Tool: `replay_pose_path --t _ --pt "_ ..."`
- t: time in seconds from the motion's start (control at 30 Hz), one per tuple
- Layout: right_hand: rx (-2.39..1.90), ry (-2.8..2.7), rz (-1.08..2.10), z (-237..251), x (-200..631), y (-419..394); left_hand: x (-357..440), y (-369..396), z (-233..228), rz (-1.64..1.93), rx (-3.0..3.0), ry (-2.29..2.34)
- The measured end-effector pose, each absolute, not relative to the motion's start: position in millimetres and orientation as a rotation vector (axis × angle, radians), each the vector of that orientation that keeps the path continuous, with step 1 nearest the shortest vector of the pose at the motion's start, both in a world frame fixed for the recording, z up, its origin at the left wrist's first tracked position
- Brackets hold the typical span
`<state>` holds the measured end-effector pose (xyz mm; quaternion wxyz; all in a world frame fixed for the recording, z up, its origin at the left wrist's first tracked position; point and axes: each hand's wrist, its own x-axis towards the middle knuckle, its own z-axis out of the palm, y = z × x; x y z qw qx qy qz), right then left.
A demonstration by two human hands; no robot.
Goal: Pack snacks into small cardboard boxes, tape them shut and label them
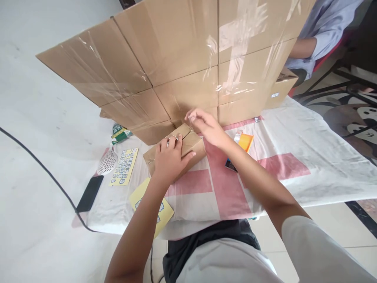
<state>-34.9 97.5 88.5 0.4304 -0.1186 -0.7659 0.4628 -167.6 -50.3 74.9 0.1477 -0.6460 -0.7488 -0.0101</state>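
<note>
A small brown cardboard box lies on the cloth-covered table, a seam running along its top. My left hand rests on top of it, fingers spread, with rings on the fingers. Over the far right end of the box is my right hand, its fingers curled and thumb and fingertips drawn together. Whatever they pinch, if anything, is too small to make out. Right behind the box rises a tall stack of cardboard boxes with shiny clear tape across it.
Yellow sticker sheets lie at left, near a white perforated object, a black phone-like slab and a green packet. An orange item sits beside my right forearm. Another person's sleeve shows behind a labelled box.
</note>
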Motion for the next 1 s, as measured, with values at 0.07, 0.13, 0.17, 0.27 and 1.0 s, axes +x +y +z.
replay_pose_path --t 0.07,0.13,0.17,0.27,1.0 --pt "-0.286 -2.149 0.995 87.4 -36.8 90.4 -170.3 -49.7 73.8 -0.078 -1.866 -2.161" --pt "-0.337 -2.334 0.894 82.8 -41.5 86.0 -172.3 -50.4 71.6 -0.161 -1.86 -2.161" --pt "-0.38 -2.398 0.866 80.4 -44.0 85.1 -172.9 -51.3 70.2 -0.207 -1.85 -2.168" --pt "-0.453 -2.449 0.876 78.3 -48.6 86.3 -172.6 -55.7 67.6 -0.338 -1.804 -2.23" --pt "-0.382 -2.757 0.475 91.2 -78.9 104.7 -178.6 -68.3 61.6 -0.489 -1.909 -2.089"
